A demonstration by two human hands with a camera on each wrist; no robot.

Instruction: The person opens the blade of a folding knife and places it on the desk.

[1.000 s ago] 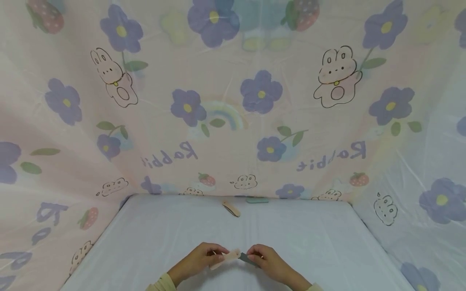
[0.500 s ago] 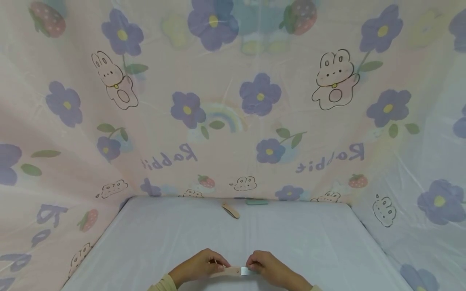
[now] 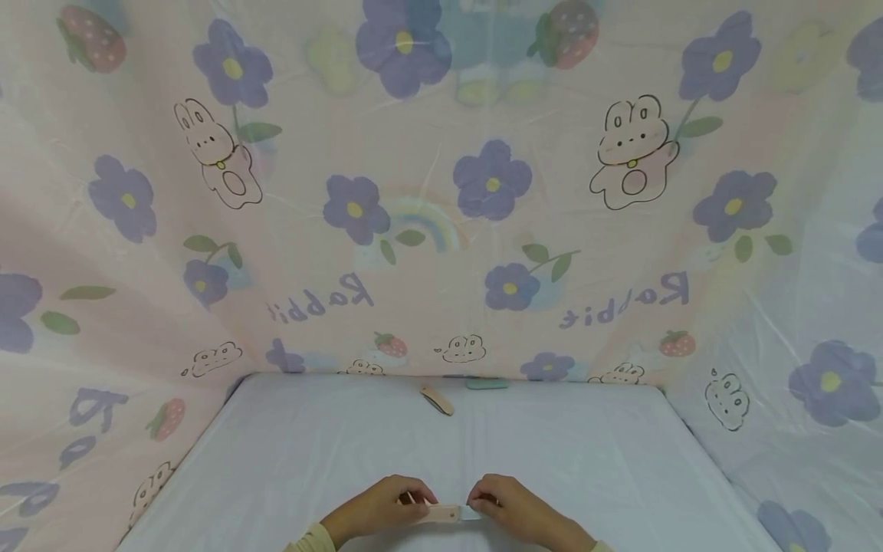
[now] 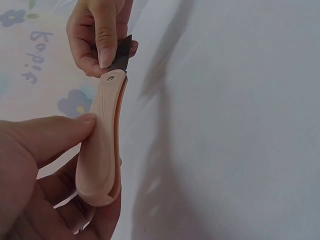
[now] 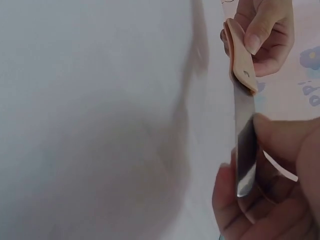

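A folding knife with a peach-coloured handle is held between both hands, low in the middle of the head view. Its shiny blade is swung out in line with the handle. My left hand grips the handle, thumb on the near side and fingers behind it. With thumb and fingers, my right hand pinches the blade by its flat sides. The left wrist view shows the dark-looking blade tip jutting past the right thumb. A pivot rivet marks the handle's end.
A second peach-coloured folded knife lies at the back of the white-covered table. Behind it, a green item of similar length lies against the printed curtain. Curtain sides rise along the table's left and right edges.
Both hands have lowered slightly. The knife has gone from slanted, with its blade angled down, to a straight level line, and the blade now shows bright instead of dark.
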